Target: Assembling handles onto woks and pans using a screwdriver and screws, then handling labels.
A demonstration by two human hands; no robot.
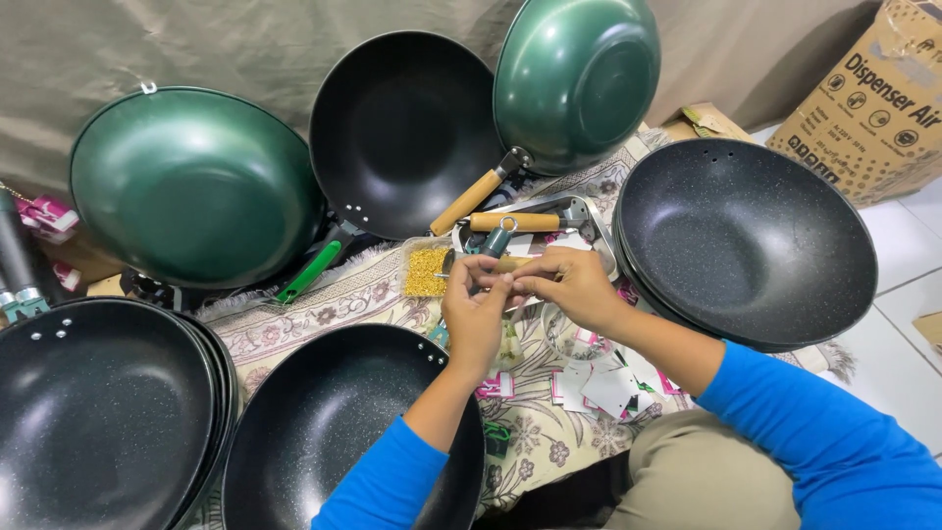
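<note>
My left hand [474, 312] and my right hand [571, 287] meet over a patterned cloth [378, 294], fingertips pinched together on a wooden pan handle [512, 263] with a teal metal bracket [497, 238] at its far end. Whether a small part sits between the fingertips cannot be told. Just beyond lies a metal tray [581, 209] holding another wooden handle [513, 222]. A small clear box of gold-coloured screws [426, 272] rests left of my hands. A black speckled wok [324, 432] lies under my left forearm.
Woks ring the spot: a black stack [98, 412] at near left, a green one [191, 186] at far left, a black one [402, 128] and a green one [579, 79] leaning at the back, a black stack [746, 240] at right. A cardboard box [873, 98] stands far right. Paper tags [608, 385] lie near my knee.
</note>
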